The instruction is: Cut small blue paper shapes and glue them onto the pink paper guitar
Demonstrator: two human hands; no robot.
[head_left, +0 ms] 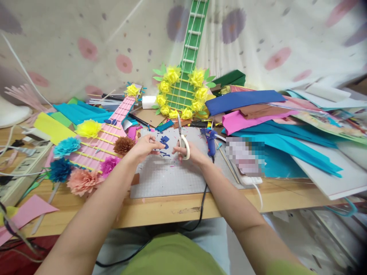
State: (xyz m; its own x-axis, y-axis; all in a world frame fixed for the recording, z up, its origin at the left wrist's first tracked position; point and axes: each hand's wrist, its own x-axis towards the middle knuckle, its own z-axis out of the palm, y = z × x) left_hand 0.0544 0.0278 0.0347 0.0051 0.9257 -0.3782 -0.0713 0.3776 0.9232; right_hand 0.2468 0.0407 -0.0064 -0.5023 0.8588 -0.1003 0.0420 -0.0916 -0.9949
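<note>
Right fingers grip scissors; blue scraps lie beside left fingers; whose hold I cannot tell.

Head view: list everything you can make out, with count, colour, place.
Table: one, wooden, foreground
Mat: one, grey, on table
Scraps: several, dark blue, on mat
Scissors: one, white-handled, over mat
Glue gun: one, blue, mat's right
Pink guitar: one, pink, left
Green guitar: one, green, back
Flowers: many, mixed colours, on guitars
Paper: many, mixed colours, piled right
Power strip: one, white, left
Pixelated item: one, unclear, right
Curtain: one, white, patterned, behind
Shirt: one, green, bottom
Arms: two, bare, foreground
Left hand: one, bare, beside scraps
Right hand: one, bare, holding scissors
</note>
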